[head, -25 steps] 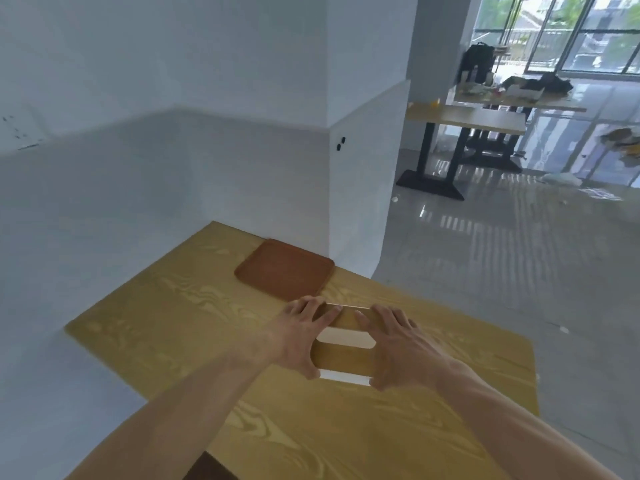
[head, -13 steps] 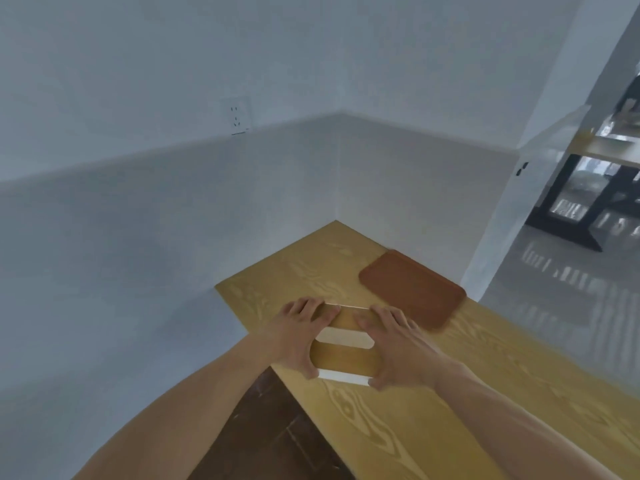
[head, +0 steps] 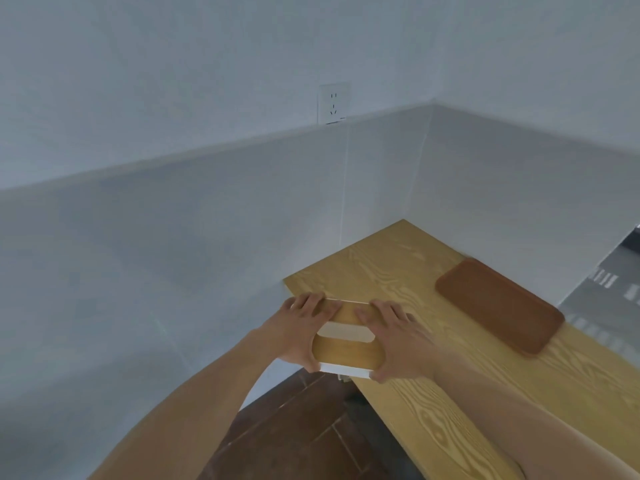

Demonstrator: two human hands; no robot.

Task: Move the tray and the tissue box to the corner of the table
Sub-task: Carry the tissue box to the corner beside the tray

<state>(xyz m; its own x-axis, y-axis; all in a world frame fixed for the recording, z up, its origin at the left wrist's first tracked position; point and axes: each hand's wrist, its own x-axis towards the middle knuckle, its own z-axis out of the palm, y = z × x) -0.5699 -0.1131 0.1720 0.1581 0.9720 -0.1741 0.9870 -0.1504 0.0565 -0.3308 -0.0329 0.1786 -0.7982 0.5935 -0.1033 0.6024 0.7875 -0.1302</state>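
Observation:
The tissue box (head: 348,349) has a wooden lid with a pale slot and white sides. It is at the left edge of the wooden table (head: 398,268), near the table's left corner. My left hand (head: 299,329) grips its left end and my right hand (head: 398,341) grips its right end. Whether the box rests on the table or hangs just above it I cannot tell. The brown tray (head: 498,304) lies flat on the table to the right, by the far wall, apart from both hands.
White walls meet at the table's far corner (head: 403,221). A wall socket (head: 333,102) sits above the ledge. Dark wooden floor (head: 304,434) shows below the table's left edge. Grey floor (head: 609,285) is at the far right.
Both hands have carried the tissue box leftward along the table toward its left corner, and my view has turned left. The tray has stayed in place on the table.

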